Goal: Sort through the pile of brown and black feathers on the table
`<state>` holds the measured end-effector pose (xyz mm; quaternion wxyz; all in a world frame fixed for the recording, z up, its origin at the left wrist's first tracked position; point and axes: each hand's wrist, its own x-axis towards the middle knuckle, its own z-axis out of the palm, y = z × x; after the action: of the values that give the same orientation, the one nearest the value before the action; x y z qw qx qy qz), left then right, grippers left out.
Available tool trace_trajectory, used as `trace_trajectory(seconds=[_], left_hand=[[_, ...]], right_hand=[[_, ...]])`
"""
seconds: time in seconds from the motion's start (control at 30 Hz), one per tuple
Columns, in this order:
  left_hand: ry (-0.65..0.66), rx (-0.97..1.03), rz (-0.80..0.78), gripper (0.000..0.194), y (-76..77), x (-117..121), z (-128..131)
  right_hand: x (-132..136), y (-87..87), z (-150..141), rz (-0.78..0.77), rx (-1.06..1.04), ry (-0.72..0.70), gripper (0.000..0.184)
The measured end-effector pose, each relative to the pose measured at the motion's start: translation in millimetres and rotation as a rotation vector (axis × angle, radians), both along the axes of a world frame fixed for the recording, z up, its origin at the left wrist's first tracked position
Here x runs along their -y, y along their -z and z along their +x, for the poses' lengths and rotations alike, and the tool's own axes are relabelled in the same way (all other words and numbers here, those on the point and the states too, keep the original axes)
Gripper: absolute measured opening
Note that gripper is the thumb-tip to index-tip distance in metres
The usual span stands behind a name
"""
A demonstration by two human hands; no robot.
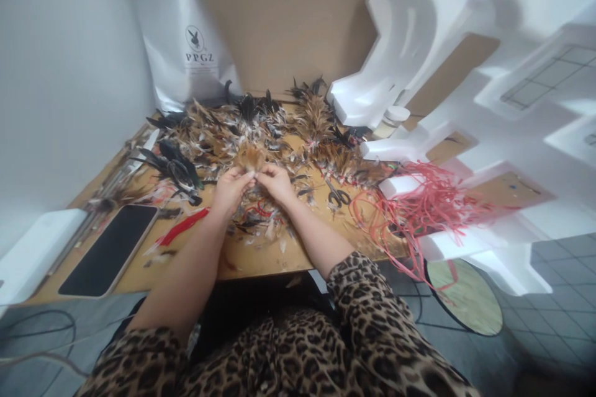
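Pinching the base of a brown feather tuft point(250, 156), the left hand point(230, 189) and right hand point(278, 184) nearly meet in the head view, thumbs and fingers closed on it above the wooden table point(251, 262). Beyond lies a heap of loose feathers point(205, 136); black-handled scissors point(339, 198) rest near the right hand, a red strip point(184, 227) beside the left forearm, and a phone point(112, 251) farther left.

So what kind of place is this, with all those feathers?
Probably a small craft workspace, maybe in a workshop or a home; I can't tell which. The table has heaps of brown and black feathers, a pair of scissors, and a tangle of pinkish-red strips at its right side.
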<state>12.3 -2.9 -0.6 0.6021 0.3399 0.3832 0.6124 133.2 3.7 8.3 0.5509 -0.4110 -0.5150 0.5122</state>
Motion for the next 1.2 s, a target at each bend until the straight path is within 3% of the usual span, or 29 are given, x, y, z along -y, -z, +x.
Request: trace_trajectory(seconds=[0.13,0.43,0.87,1.2], left_hand=[[-0.059,-0.024,-0.026,0.026,1.9,-1.6,0.0],[-0.049,0.065,-0.064,0.028,6.2,-3.5,-1.4],[-0.142,-0.172,0.066,0.022,2.0,-1.2,0.1],[-0.022,0.038,0.071,0.023,0.4,-1.4,2.2]], right_hand=[[-0.2,2.0,-1.8,-0.004,0.031,0.011,0.021],[2.8,7.2,-14.3,-0.122,-0.173,0.012,0.032],[1.6,2.0,-6.2,-0.003,-0.099,-0.038,0.03],[4.9,1.6,-14.1,0.011,-0.172,0.006,0.028]])
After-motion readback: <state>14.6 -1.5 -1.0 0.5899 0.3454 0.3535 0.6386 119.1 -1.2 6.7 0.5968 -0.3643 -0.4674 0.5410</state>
